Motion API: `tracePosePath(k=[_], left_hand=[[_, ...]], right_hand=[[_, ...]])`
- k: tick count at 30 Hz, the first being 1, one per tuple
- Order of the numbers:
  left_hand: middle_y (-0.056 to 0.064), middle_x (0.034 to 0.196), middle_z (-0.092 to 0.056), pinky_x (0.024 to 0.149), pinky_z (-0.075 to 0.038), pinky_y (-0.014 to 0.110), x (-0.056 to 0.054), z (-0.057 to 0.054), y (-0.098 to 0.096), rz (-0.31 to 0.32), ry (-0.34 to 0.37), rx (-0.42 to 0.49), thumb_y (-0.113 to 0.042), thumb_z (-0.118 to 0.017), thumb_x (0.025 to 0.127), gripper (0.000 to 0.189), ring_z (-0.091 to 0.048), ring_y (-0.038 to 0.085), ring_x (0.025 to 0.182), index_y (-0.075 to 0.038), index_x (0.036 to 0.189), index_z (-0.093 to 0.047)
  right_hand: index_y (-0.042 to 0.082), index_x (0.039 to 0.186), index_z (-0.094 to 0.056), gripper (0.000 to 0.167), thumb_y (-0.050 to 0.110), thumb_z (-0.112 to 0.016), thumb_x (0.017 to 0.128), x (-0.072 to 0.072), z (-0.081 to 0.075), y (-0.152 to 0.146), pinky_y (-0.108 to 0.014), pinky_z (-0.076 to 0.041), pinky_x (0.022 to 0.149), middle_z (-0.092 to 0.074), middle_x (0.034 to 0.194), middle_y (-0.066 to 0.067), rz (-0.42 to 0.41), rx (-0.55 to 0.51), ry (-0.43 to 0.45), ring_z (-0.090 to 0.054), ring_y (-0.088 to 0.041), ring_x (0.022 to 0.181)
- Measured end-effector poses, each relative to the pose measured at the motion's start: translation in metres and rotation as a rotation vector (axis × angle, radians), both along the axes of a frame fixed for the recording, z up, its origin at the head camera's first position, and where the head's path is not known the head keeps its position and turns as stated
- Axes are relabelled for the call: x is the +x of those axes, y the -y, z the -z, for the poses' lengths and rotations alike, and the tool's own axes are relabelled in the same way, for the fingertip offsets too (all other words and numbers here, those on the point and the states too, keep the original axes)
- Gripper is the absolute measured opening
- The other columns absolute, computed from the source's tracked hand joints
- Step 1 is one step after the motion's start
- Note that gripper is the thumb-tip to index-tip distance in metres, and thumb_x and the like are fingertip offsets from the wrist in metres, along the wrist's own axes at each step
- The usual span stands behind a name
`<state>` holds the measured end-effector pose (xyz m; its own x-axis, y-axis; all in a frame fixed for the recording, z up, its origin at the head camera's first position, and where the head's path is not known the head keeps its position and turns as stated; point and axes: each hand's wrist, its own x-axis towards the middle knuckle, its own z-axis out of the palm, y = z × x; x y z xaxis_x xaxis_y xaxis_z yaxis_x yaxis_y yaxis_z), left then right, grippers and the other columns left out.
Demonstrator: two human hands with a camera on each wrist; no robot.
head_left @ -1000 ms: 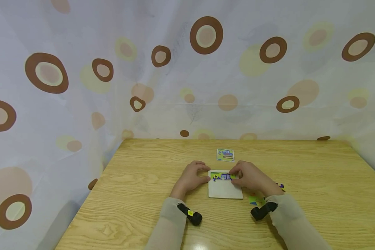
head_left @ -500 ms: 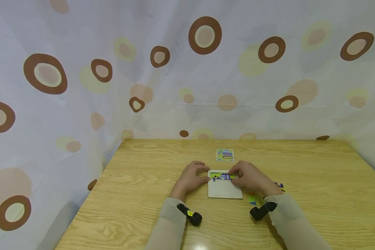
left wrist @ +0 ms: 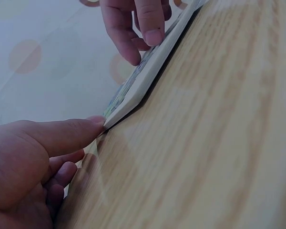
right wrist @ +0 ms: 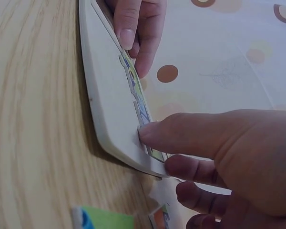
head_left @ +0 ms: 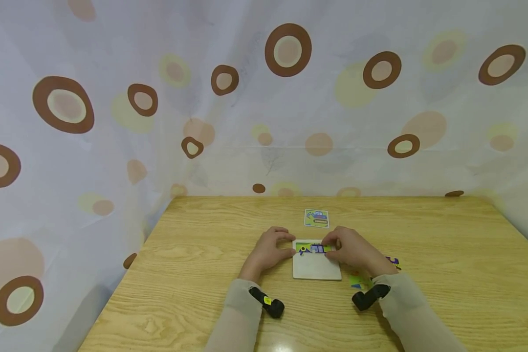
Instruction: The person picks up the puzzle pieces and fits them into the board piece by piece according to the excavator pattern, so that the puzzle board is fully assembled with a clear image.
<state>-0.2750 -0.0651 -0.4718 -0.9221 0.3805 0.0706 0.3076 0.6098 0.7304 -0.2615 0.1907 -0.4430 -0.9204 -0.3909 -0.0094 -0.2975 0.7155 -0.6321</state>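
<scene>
White tray point(head_left: 317, 268): left hand point(head_left: 267, 248) touching edge, right hand point(head_left: 356, 250) on puzzle point(head_left: 312, 249).

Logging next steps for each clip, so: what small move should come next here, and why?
Probably the right hand should press its thumb lightly onto the right part of the puzzle row: the thumb touches there, the left hand touches the left edge of the white tray, and whether the pieces lie flush cannot be told.

Glossy wood-grain tabletop point(head_left: 193, 254), smooth matt tray point(head_left: 316, 268)
</scene>
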Motion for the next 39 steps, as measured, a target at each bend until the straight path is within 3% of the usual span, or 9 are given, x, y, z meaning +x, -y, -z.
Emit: tracePosePath(k=[18,25,32,39], left_hand=[[0.004,0.140,-0.050,0.110,-0.033,0.048,0.001,-0.001,0.001,-0.001,0.003,0.006,-0.023,-0.073,0.091,0.033,-0.041,0.030,0.133,-0.015,0.123,-0.070],[0.004,0.140,-0.050,0.110,-0.033,0.047,-0.001,0.001,0.002,0.000,0.004,0.007,-0.022,-0.073,0.091,0.033,-0.041,0.029,0.133,-0.014,0.123,-0.070],[0.005,0.140,-0.050,0.110,-0.034,0.046,-0.001,0.002,0.004,0.008,-0.008,0.000,-0.022,-0.073,0.091,0.034,-0.042,0.029,0.133,-0.014,0.124,-0.070],[0.003,0.141,-0.050,0.111,-0.033,0.046,-0.001,0.000,0.002,0.004,-0.007,-0.004,-0.022,-0.073,0.091,0.034,-0.041,0.029,0.134,-0.015,0.124,-0.070]], right_hand=[[0.004,0.110,-0.072,0.023,0.007,-0.073,0.088,0.001,-0.002,-0.001,-0.035,-0.043,0.070,-0.056,0.092,-0.004,-0.002,-0.008,0.008,-0.048,-0.020,0.080],[0.002,0.113,-0.070,0.023,0.009,-0.070,0.091,0.001,-0.003,-0.005,-0.033,-0.048,0.063,-0.059,0.096,-0.005,0.003,-0.067,0.021,-0.052,-0.019,0.077],[-0.001,0.114,-0.069,0.023,0.011,-0.067,0.094,0.000,-0.005,-0.009,-0.032,-0.049,0.056,-0.060,0.094,-0.005,-0.030,-0.088,0.004,-0.053,-0.019,0.073],[-0.001,0.114,-0.069,0.024,0.013,-0.066,0.095,0.002,-0.009,-0.011,-0.032,-0.049,0.059,-0.061,0.093,-0.004,-0.034,-0.069,-0.029,-0.053,-0.019,0.075]])
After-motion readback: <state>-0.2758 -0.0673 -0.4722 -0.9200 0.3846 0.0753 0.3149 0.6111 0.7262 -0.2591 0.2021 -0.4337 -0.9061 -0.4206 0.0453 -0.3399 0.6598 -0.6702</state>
